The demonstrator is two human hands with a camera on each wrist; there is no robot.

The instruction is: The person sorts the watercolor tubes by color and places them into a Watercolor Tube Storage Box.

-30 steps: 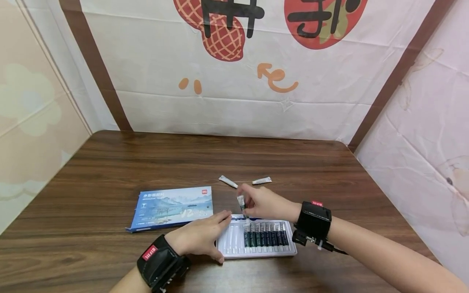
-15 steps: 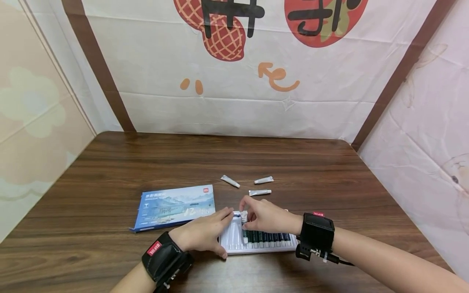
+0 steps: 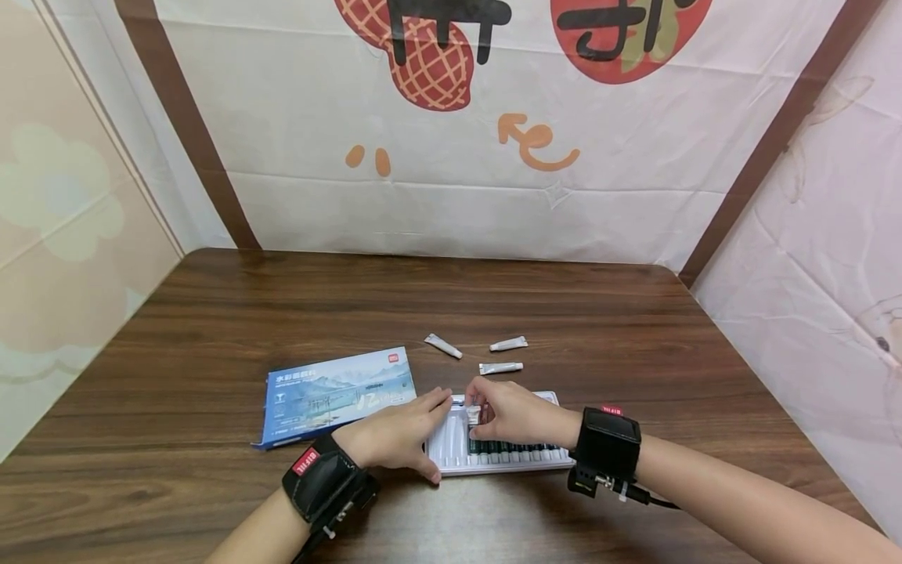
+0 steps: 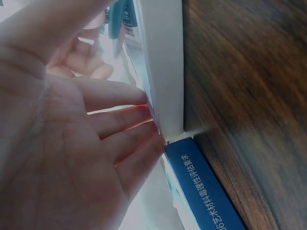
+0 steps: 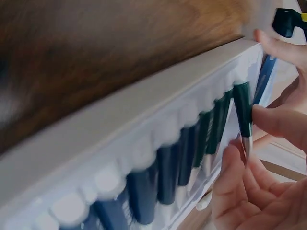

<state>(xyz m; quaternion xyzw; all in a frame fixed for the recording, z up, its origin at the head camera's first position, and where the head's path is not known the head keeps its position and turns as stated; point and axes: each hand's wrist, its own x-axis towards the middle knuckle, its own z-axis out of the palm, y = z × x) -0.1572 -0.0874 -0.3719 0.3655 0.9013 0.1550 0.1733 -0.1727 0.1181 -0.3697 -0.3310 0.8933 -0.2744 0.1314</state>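
My right hand [image 3: 517, 415] pinches a dark green paint tube [image 5: 243, 105] between thumb and fingers, over the white plastic tray [image 3: 442, 446]. That tube's cap end is down at the tray's near side, beside a row of green and blue paint tubes [image 5: 168, 172]; its pale crimped end points up toward the fingers. At the tray's left end, my left hand [image 3: 395, 431] spans it, fingertips at the far edge and thumb at the near corner. In the left wrist view its straight fingers touch the tray wall [image 4: 165, 67]. My right hand hides part of the row in the head view.
A blue cardboard paint box [image 3: 334, 395] lies left of the tray, its corner close to my left hand. Behind the tray lie three loose tubes: one at left [image 3: 443, 345], one at right [image 3: 509, 344] and one nearer [image 3: 501, 367]. A printed cloth hangs behind the wooden table [image 3: 317, 298].
My right hand has brought the tube down from above the tray's far edge into the tray, uncovering a loose tube behind. The tray has slid slightly away and the box has turned a little.
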